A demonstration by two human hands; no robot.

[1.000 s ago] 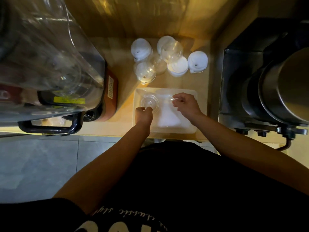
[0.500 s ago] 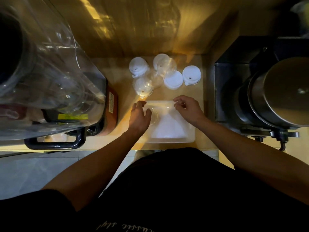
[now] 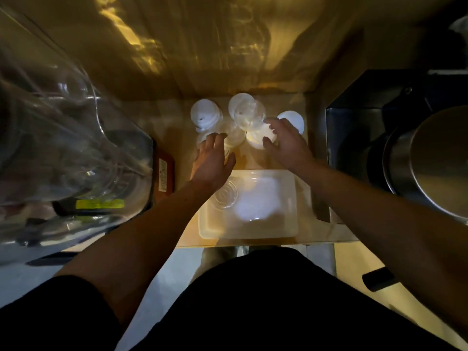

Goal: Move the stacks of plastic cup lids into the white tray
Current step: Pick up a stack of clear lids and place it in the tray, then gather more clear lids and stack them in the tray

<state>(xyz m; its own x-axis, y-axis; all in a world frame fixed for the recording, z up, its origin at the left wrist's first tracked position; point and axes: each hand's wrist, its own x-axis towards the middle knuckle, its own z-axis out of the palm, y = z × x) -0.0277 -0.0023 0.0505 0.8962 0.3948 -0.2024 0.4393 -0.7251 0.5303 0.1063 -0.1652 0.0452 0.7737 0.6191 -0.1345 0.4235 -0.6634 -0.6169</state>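
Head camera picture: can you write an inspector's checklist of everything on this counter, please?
Surface: wooden counter, dimly lit, yellow glare.
Job's things: white tray near the front edge, at least one clear lid inside; white lid stacks and clear dome lids behind the tray, outside it.
Clutter: nothing seen.
Grippers: left hand open, fingers spread by the clear dome lids; right hand curved over a white stack, grip unclear.
Cables: nothing seen.
Surroundings: clear blender jug left, metal pot right.
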